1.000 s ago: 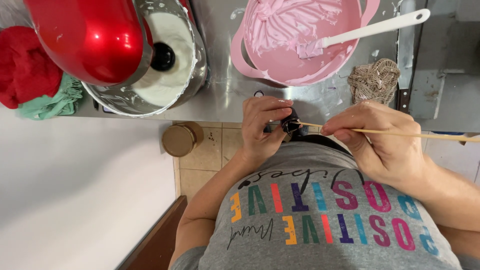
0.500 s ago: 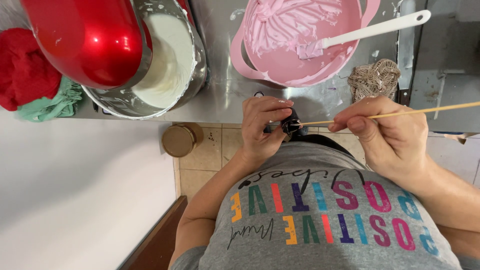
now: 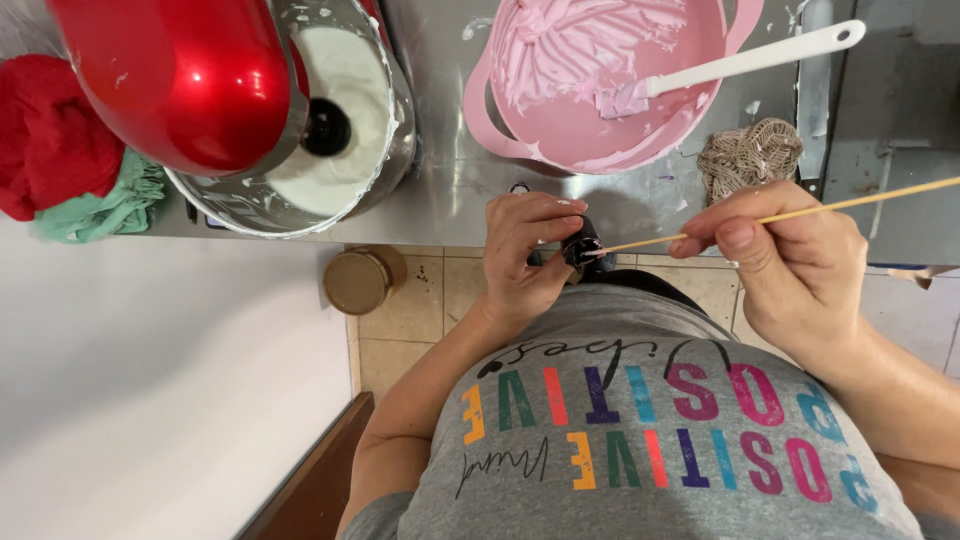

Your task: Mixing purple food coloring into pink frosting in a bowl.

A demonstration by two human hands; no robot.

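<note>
Two hands | left hand (image 3: 522, 262) grip closed round small dark bottle (image 3: 580, 246) | right hand (image 3: 790, 262) grip pinching wooden skewer (image 3: 800, 212)

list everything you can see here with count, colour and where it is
stand mixer: 1, red, top left on the counter
steel bowl: 1, silver, white mix inside, under the mixer
cloths: 2, red and green, far left
mixing bowl: 1, pink, pink mix inside, top centre
spatula: 1, white, in the pink bowl
net cloth: 1, beige, right of the pink bowl
round lid: 1, tan, below the counter edge
small bottle: 1, dark, in left hand
wooden skewer: 1, tan, in right hand, tip at the bottle
</note>
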